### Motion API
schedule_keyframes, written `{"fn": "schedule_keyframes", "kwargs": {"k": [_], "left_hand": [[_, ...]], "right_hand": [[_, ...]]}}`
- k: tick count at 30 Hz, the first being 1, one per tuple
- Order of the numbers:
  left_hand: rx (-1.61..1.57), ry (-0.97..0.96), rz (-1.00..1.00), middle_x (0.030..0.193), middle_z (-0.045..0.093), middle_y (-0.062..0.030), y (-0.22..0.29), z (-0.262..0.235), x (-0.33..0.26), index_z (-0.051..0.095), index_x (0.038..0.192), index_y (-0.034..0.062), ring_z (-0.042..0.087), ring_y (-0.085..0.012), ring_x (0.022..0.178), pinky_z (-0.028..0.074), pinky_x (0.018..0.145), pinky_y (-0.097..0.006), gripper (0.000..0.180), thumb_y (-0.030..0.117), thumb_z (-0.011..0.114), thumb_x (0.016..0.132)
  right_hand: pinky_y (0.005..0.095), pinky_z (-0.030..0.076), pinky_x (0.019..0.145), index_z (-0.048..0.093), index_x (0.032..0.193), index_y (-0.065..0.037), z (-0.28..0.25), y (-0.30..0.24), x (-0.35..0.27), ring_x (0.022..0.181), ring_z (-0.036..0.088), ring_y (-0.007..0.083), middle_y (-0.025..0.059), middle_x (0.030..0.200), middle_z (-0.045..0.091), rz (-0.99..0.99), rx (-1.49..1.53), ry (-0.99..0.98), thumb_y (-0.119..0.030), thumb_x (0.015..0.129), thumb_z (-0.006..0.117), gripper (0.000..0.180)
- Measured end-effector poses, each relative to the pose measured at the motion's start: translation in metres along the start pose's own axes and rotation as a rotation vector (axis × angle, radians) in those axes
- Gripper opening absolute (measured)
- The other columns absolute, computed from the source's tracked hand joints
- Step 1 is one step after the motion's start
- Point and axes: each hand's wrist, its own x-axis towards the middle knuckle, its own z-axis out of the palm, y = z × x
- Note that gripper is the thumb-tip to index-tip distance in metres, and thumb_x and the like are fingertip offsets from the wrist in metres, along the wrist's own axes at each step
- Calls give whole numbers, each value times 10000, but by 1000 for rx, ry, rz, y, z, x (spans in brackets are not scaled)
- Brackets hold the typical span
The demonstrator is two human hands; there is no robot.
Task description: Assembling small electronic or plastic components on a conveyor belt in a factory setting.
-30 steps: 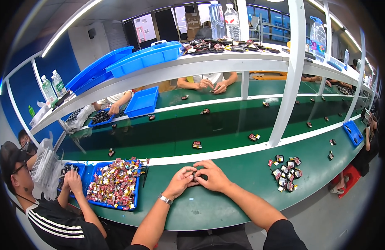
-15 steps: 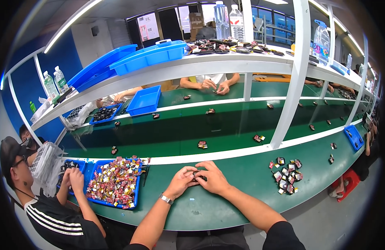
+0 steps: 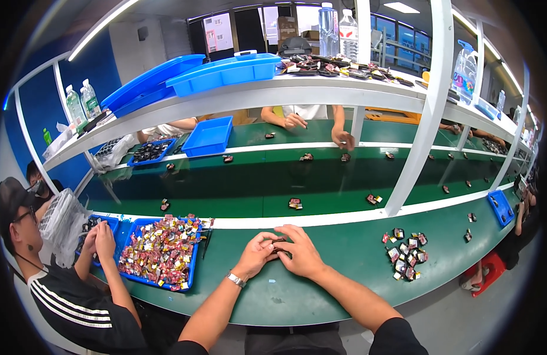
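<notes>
The left hand [image 3: 255, 256] and right hand [image 3: 301, 255] meet, fingers curled, pinching a small dark part [image 3: 278, 246] between their fingertips, presumably for two-sided control. A loaded blue tray [image 3: 195, 260] left of the hands and a unit cluster [image 3: 407, 254] to their right likely suit easy reach. Green desk [image 3: 344, 251] beneath; white-framed shelf [image 3: 344, 96] beyond.

The left grip [image 3: 255, 255] and right grip [image 3: 300, 253] mostly hide a dark piece [image 3: 278, 249] near the worktop's [image 3: 338, 290] far edge — shape unclear.
</notes>
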Motion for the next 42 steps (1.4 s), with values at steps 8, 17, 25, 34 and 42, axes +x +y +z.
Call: {"fn": "schedule_keyframes", "kwargs": {"k": [8, 17, 25, 34, 42], "left_hand": [[-72, -43, 33, 1333, 545, -153, 0, -1, 1, 480, 1205, 51, 579, -213, 1170, 495, 997, -382, 232, 83, 539, 983], [-51, 6, 71, 1268, 583, -133, -1, 5, 2, 475, 1194, 62, 591, -201, 1138, 506, 981, -381, 245, 94, 567, 970], [-82, 38, 17, 1150, 610, -99, 3, 10, 1, 451, 1239, 50, 602, -194, 1097, 512, 966, -375, 266, 92, 524, 987], [-81, 68, 3, 1121, 622, -101, 0, 9, 3, 454, 1238, 33, 620, -194, 1059, 526, 942, -371, 275, 76, 532, 977], [-27, 85, 2, 1130, 626, -96, 3, 13, 2, 466, 1235, 30, 629, -185, 1043, 533, 929, -363, 276, 82, 539, 974]], "right_hand": [[425, 450, 982, 711, 917, -60, 2, 3, -1, 1203, 513, 314, 75, 1236, 595, -27, -109, 79, -40, 706, 730, 213], [412, 456, 981, 717, 925, -61, 4, 0, 5, 1207, 507, 322, 91, 1216, 615, 42, 26, 66, 0, 731, 702, 204], [370, 531, 789, 653, 948, -56, 2, 4, 3, 1014, 593, 273, 77, 1083, 604, -31, -60, 63, -41, 774, 681, 177], [369, 535, 747, 638, 953, -47, 7, 4, 2, 957, 595, 266, 74, 1013, 587, -29, -157, 81, -66, 787, 679, 172], [374, 523, 776, 621, 939, -31, 4, 2, 4, 953, 583, 277, 89, 1012, 578, -26, -109, 79, -33, 773, 666, 172]]}}
